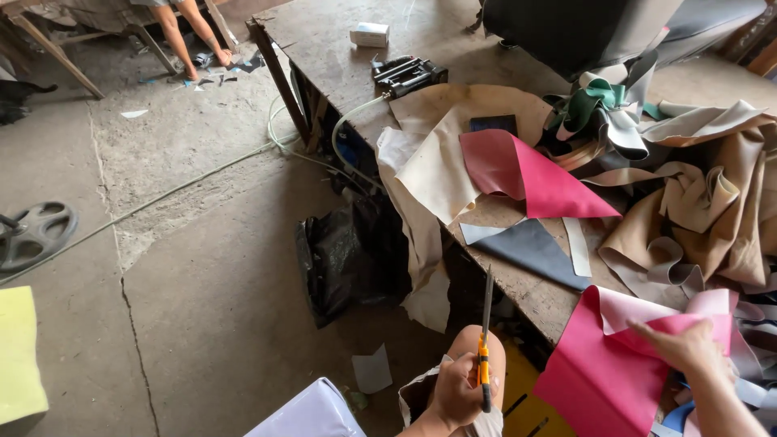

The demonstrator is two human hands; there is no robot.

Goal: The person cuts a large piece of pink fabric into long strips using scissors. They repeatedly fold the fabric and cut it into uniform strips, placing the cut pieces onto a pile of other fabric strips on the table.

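Nearest, the left hand (pixel 455 394) is closed in a fist around the yellow handle of a knife (pixel 486 340), whose long blade points up and away, toward the table edge. The hand hangs over the person's bare knee (pixel 479 344), off the table's near left corner. To the right, the right hand (pixel 688 346) reaches in from the lower right and rests on a pink sheet (pixel 603 376), fingers bent and pinching its upper folded edge (how tightly, I cannot tell); the sheet droops over the near edge of the table (pixel 544 301). Left of the knee, a white bag (pixel 312 413) sits at the bottom edge, and a yellow sheet (pixel 18 356) lies at the far left on the floor (pixel 186 275). Farther in, a grey triangle (pixel 534 251) lies on the table just beyond the knife tip, with a second pink piece (pixel 526 174) folded over a cream sheet (pixel 441 166) behind it. Tan scraps (pixel 712 210) heap up on the right. A black bag (pixel 348 255) slumps on the floor against the table's left side. Farther still, a black tool (pixel 407 75) with a hose lies on the table, then a small white box (pixel 370 34). At the far left top, another person's bare legs (pixel 190 32) stand on the floor.
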